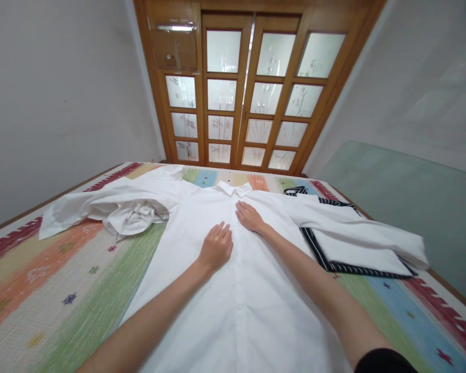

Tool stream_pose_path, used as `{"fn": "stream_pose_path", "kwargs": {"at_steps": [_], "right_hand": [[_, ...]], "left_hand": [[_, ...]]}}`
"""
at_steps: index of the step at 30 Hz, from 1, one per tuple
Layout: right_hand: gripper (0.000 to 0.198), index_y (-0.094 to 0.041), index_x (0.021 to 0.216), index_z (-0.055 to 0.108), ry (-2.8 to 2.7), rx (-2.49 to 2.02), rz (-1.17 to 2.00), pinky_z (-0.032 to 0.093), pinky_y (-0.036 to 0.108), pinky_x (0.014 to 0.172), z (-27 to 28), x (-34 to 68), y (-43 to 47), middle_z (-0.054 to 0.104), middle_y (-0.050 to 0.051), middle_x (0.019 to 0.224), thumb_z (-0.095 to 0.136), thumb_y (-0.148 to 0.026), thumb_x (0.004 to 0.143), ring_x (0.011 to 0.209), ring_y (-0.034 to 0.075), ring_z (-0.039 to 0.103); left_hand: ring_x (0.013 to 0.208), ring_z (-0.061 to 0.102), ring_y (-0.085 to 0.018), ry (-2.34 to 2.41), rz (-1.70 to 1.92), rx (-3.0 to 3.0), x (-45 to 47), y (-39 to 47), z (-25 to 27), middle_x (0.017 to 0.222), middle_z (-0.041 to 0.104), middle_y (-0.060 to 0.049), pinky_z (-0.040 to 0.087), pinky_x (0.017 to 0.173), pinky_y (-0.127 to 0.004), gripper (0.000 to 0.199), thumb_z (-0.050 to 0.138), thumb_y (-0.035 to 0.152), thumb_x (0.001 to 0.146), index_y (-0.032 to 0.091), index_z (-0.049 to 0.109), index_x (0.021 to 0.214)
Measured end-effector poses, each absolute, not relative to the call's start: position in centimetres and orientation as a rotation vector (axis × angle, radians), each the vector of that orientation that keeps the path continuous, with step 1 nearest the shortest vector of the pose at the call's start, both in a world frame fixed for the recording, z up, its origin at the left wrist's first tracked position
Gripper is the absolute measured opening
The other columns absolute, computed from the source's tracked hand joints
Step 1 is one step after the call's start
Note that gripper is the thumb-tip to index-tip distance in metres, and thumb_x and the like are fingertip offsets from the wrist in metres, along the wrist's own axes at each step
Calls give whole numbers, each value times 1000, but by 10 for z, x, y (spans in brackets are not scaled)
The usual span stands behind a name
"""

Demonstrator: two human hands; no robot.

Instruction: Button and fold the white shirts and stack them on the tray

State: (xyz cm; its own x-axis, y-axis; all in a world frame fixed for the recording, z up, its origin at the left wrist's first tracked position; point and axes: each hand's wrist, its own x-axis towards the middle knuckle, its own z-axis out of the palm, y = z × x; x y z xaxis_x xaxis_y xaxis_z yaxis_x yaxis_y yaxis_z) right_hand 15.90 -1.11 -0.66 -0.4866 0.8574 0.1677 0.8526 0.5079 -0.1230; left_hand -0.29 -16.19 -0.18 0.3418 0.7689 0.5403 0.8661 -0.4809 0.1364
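Flanking the room, two pale walls rise to left and right. Between them, across the far end, stand wood-framed glazed doors, their frosted panes patterned with plants. Below the doors spreads a striped cover in green, cream, orange, blue and dark red, dotted with small star and flower motifs. At the right, against the wall, is a pale green panel with a rounded corner.

The white shirt lies front side up on the middle of the cover, its collar end towards the doors and its sleeves spread outward. Under the sleeve at picture right sits a cloth with black-and-white striped edging, partly hidden. At picture left lies a bunched white cloth; whether it belongs to the shirt's sleeve I cannot tell.

Both hands rest on the shirt front. The left hand lies just beside the button placket, fingers loosely extended and close together, grasping nothing visible. The right hand, farther up, touches the placket just below the collar, its fingers laid out nearly flat with no visible hold on the fabric. A small button shows lower on the placket.
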Motion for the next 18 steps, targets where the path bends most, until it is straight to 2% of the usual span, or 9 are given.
{"fn": "stream_pose_path", "kwargs": {"at_steps": [6, 14, 16, 18], "right_hand": [[55, -17, 153, 31, -2575, -1616, 80, 19, 45, 118, -5, 175, -28, 24, 10, 161, 23, -39, 103, 148, 24, 21], [55, -19, 154, 27, -2538, -1708, 131, 16, 46, 119, 2, 173, -18, 19, 6, 162, 19, -38, 103, 149, 24, 17], [54, -20, 154, 29, -2521, -1718, 118, 16, 47, 119, 3, 173, -16, 20, 6, 162, 20, -38, 103, 149, 24, 19], [54, -18, 153, 32, -2514, -1701, 93, 17, 47, 119, 3, 174, -16, 23, 8, 161, 23, -37, 103, 148, 26, 21]], "left_hand": [[142, 36, -26, -1177, -826, -2772, 13, -218, -1, 142, 55, -12, 39, 113, -45, 34, 45, 25, 94, 15, 58, 125], [141, 39, -28, -1222, -643, -2947, 20, -243, -1, 148, 47, -17, 32, 118, -48, 54, 49, 37, 93, 10, 47, 139], [139, 41, -28, -1223, -673, -2960, 20, -243, -1, 146, 49, -18, 33, 117, -48, 58, 53, 40, 90, 10, 47, 139], [136, 45, -28, -1268, -742, -2931, 20, -242, -2, 142, 54, -16, 37, 115, -47, 53, 55, 37, 88, 12, 51, 135]]}}
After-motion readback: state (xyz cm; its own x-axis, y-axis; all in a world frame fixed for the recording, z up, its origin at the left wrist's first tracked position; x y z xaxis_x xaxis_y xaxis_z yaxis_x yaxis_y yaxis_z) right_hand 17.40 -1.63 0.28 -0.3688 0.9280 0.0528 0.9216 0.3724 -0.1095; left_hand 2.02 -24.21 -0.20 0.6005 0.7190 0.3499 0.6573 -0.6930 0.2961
